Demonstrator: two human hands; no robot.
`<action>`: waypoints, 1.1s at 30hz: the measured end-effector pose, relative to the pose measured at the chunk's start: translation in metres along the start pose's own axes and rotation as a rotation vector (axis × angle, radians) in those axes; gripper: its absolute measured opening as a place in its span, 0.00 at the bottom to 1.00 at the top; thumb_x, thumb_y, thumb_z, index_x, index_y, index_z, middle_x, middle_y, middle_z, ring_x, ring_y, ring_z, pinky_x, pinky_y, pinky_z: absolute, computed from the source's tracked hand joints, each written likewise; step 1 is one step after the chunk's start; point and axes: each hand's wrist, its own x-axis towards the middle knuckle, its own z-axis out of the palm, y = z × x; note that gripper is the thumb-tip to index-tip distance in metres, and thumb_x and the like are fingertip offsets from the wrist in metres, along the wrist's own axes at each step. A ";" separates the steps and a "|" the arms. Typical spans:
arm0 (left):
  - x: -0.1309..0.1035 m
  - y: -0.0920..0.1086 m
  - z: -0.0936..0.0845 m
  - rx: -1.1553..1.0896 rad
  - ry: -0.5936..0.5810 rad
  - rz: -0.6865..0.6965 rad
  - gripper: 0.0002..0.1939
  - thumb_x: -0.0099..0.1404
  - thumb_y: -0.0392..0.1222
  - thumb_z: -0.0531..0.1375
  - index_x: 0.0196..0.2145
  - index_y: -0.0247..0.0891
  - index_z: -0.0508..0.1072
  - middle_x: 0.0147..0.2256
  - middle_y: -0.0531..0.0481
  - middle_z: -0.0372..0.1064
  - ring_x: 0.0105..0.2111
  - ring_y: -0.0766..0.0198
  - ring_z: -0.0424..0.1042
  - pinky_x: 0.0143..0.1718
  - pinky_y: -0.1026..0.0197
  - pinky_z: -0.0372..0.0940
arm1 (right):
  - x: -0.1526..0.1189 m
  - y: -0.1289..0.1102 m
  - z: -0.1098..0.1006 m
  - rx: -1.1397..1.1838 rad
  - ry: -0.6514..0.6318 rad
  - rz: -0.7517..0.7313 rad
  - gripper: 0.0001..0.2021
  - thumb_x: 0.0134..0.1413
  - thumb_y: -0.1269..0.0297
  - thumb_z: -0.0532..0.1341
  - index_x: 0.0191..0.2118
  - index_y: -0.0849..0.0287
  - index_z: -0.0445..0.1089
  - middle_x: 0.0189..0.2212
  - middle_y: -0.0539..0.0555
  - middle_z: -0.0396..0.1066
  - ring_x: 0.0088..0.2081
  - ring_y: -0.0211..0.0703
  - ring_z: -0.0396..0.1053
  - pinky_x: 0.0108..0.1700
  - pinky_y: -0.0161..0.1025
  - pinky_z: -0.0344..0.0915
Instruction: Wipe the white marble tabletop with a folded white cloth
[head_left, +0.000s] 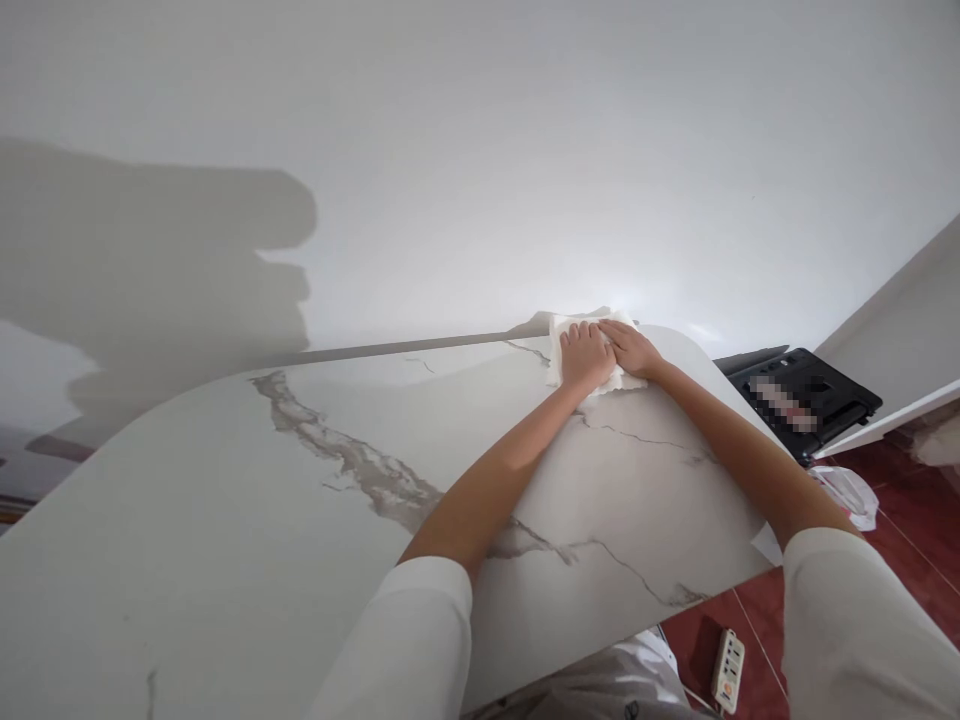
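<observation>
Near the far edge of a white marble-patterned table (225, 510), a white paper towel (556, 362) lies crumpled under both hands. My left hand (586, 357) presses down on it, fingers bent over the towel. Close against it on the right, my right hand (634, 350) lies fairly flat on the towel, its stretched fingertips meeting the left fingers. The towel's edges stick out around the hands, and its middle is hidden beneath them.
A pale wall (480, 170) stands just behind the table's far edge. Right of the table are a black case (840, 385) and a white plastic bag (862, 495). A power strip (728, 670) lies on the red tiled floor (919, 540).
</observation>
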 end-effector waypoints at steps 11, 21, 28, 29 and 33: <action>-0.069 0.041 -0.018 -0.058 -0.050 0.086 0.20 0.66 0.40 0.45 0.53 0.31 0.62 0.56 0.40 0.59 0.58 0.51 0.54 0.57 0.51 0.50 | -0.091 -0.032 -0.024 -0.046 0.012 0.080 0.24 0.61 0.64 0.45 0.62 0.58 0.55 0.62 0.55 0.55 0.63 0.50 0.50 0.63 0.54 0.49; -0.138 0.062 -0.046 -0.084 -0.081 0.079 0.23 0.65 0.40 0.46 0.56 0.30 0.60 0.59 0.39 0.56 0.60 0.50 0.51 0.59 0.48 0.47 | -0.154 -0.080 -0.039 -0.117 -0.003 0.062 0.24 0.60 0.65 0.45 0.62 0.61 0.54 0.61 0.58 0.55 0.63 0.51 0.50 0.63 0.55 0.49; -0.187 0.071 -0.065 -0.104 -0.084 0.093 0.25 0.65 0.39 0.46 0.58 0.28 0.58 0.60 0.37 0.53 0.61 0.47 0.49 0.60 0.45 0.45 | -0.195 -0.119 -0.051 -0.140 -0.018 0.038 0.25 0.61 0.66 0.44 0.63 0.62 0.53 0.62 0.59 0.54 0.63 0.49 0.49 0.63 0.54 0.49; -0.192 0.074 -0.066 -0.109 -0.087 0.099 0.25 0.64 0.39 0.46 0.58 0.28 0.57 0.60 0.36 0.53 0.61 0.47 0.49 0.60 0.44 0.44 | -0.202 -0.123 -0.053 -0.138 -0.018 0.038 0.25 0.61 0.65 0.44 0.63 0.61 0.52 0.62 0.59 0.53 0.63 0.50 0.48 0.63 0.55 0.49; -0.206 0.090 -0.069 -0.135 -0.102 0.124 0.26 0.65 0.41 0.46 0.59 0.28 0.57 0.60 0.36 0.53 0.61 0.46 0.48 0.60 0.41 0.43 | -0.227 -0.123 -0.061 -0.122 -0.008 0.037 0.25 0.62 0.64 0.44 0.64 0.60 0.51 0.62 0.58 0.53 0.64 0.50 0.48 0.63 0.56 0.50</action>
